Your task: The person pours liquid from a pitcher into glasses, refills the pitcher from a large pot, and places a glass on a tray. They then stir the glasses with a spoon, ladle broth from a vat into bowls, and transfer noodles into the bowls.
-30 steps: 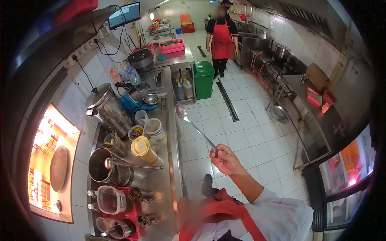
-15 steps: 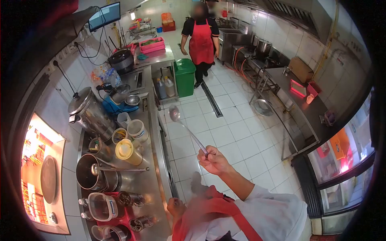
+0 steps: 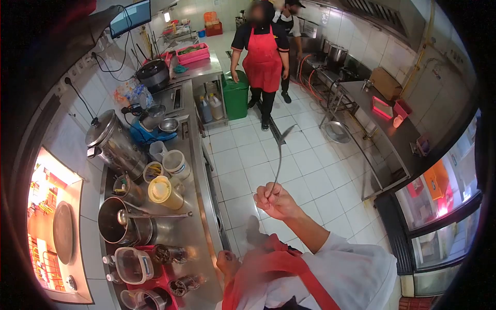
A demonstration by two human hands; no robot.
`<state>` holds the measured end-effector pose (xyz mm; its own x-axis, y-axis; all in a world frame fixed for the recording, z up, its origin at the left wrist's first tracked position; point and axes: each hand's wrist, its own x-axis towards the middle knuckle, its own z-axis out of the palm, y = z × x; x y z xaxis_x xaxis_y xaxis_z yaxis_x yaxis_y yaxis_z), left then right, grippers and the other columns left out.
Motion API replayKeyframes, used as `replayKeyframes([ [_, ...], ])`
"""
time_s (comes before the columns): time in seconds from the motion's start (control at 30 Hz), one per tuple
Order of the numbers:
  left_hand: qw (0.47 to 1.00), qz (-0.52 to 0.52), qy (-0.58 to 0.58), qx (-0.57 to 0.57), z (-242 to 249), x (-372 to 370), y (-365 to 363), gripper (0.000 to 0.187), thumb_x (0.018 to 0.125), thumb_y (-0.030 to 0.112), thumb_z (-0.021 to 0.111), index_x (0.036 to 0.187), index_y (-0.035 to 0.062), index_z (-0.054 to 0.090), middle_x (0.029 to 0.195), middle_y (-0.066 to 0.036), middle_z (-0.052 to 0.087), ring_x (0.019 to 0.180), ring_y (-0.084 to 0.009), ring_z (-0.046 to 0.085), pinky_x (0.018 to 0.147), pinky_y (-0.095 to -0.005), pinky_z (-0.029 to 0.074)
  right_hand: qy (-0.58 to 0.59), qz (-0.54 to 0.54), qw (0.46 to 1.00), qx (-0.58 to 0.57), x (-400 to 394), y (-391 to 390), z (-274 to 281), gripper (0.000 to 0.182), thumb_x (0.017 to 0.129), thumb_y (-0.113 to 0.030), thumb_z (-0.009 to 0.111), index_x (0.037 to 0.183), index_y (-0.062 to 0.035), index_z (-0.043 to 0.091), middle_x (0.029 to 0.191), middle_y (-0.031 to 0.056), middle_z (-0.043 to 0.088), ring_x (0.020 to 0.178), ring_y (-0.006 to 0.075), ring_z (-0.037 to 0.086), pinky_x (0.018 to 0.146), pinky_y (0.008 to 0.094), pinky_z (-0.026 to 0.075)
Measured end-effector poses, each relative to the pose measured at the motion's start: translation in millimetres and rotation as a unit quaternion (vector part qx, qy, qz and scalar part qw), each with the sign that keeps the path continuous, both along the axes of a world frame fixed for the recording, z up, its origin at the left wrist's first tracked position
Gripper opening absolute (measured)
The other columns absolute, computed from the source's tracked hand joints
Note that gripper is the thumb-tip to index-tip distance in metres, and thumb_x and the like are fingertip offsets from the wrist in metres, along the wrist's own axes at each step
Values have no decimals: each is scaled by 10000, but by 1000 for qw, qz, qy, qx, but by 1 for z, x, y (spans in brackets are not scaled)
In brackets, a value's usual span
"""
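Observation:
My right hand (image 3: 278,201) is closed around the lower end of a long-handled metal spoon (image 3: 280,155). The spoon is held up over the tiled floor, its bowl seen nearly edge-on and leaning right. Beside the front edge of the steel counter (image 3: 206,248), my left hand (image 3: 227,262) is low, with its fingers curled. Whether anything is in it is hidden. On the counter close by are a dark pot (image 3: 120,222) with a ladle (image 3: 155,215) lying across it, a yellow-lidded container (image 3: 164,192) and a clear plastic tub (image 3: 133,265).
A person in a red apron (image 3: 262,59) stands in the aisle, with another person (image 3: 285,31) behind. A green bin (image 3: 236,95) is beside them. A large metal urn (image 3: 113,142) stands on the left counter; a steel table (image 3: 374,116) lines the right.
The spoon has swung right and turned from bowl face-on to edge-on, still in my right hand. The person in the red apron has come nearer, and the second person shows more.

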<state>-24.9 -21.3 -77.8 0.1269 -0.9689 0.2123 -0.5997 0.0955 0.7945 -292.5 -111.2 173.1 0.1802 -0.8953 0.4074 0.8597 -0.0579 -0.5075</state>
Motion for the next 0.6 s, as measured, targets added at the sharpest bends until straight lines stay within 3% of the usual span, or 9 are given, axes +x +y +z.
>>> replayKeyframes([
  [0.43, 998, 33, -4, 52, 10, -2, 0, 113, 775, 116, 648, 788, 54, 554, 589, -94, 524, 526, -233, 512, 520, -353, 428, 45, -5, 999, 19, 4, 0, 10, 96, 888, -153, 640, 949, -80, 650, 855, 28, 563, 755, 133, 515, 606, 252, 373],
  [0.5, 999, 36, -5, 40, 13, -2, 0, 117, 779, 115, 648, 784, 52, 549, 595, -94, 518, 529, -235, 502, 524, -354, 428, 51, -6, 999, 17, 6, -1, 13, 92, 889, -159, 638, 952, -97, 664, 837, 24, 563, 721, 131, 474, 595, 251, 352],
  [0.6, 998, 21, -16, 53, 17, -2, 0, 112, 769, 20, 644, 816, 23, 542, 645, -115, 536, 546, -256, 542, 510, -369, 424, 59, -6, 998, 15, 9, -1, 15, 94, 888, -166, 639, 955, -116, 680, 821, 19, 566, 683, 128, 436, 581, 251, 330],
])
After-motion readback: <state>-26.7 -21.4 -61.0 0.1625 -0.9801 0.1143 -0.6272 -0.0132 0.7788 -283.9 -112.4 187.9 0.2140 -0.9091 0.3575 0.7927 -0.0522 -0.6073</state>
